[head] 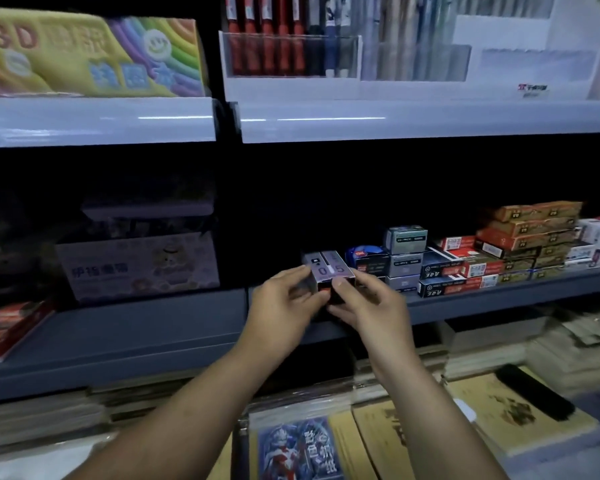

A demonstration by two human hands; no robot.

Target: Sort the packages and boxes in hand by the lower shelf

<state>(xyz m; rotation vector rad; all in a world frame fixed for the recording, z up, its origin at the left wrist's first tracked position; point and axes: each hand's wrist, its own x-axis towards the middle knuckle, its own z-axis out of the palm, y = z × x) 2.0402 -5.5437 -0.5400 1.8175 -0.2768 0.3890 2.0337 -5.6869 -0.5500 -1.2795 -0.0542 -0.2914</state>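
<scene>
A small pale purple box [328, 266] marked "0 5" sits at the front of a dark middle shelf [153, 323]. My left hand [281, 306] grips its left side, fingers curled around it. My right hand [368, 303] holds its front right end, thumb on the top edge. Both forearms reach in from the bottom of the view.
Just right of the box stand grey small boxes [405, 252], a blue packet [362, 254] and stacks of red and brown boxes [520, 237]. A pastel carton [139, 268] sits left. Pens [281, 46] and a colourful 3D box [90, 53] fill the upper shelf. Books [499, 410] lie below.
</scene>
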